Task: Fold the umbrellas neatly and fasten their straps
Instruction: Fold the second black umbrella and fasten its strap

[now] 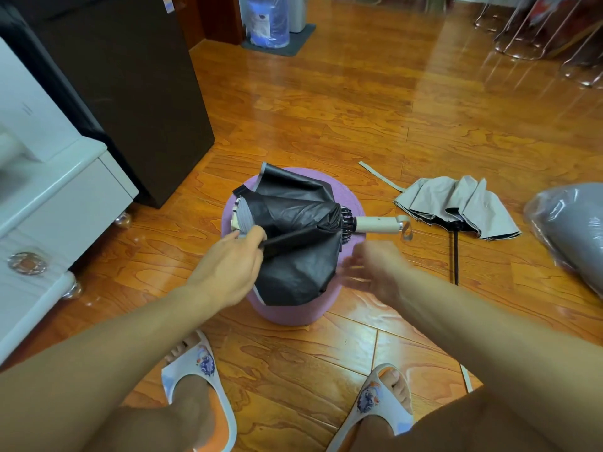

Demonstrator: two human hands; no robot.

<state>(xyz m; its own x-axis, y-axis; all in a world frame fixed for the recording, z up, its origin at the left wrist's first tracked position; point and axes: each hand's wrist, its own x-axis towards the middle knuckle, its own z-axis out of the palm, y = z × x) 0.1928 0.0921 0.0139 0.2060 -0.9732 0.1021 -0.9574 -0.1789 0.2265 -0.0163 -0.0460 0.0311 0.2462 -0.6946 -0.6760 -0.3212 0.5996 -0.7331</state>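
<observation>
A collapsed umbrella with black lining (293, 233) lies across a round purple stool (293, 313), its cream handle (378, 224) pointing right. Its fabric is loose and spread. My left hand (233, 267) pinches a fold of the canopy near the umbrella's left end. My right hand (372, 269) is blurred, hovering just right of the fabric below the handle, fingers spread and holding nothing. A second umbrella, grey outside (456, 203), lies unfolded on the floor to the right with a grey strap (378, 176) trailing from it.
A dark cabinet (124, 86) and a white unit (49, 190) stand at the left. A plastic-wrapped grey bundle (571, 223) sits at the right edge. My slippered feet (195, 383) are on the wooden floor below the stool. Chair legs (538, 37) stand at the back right.
</observation>
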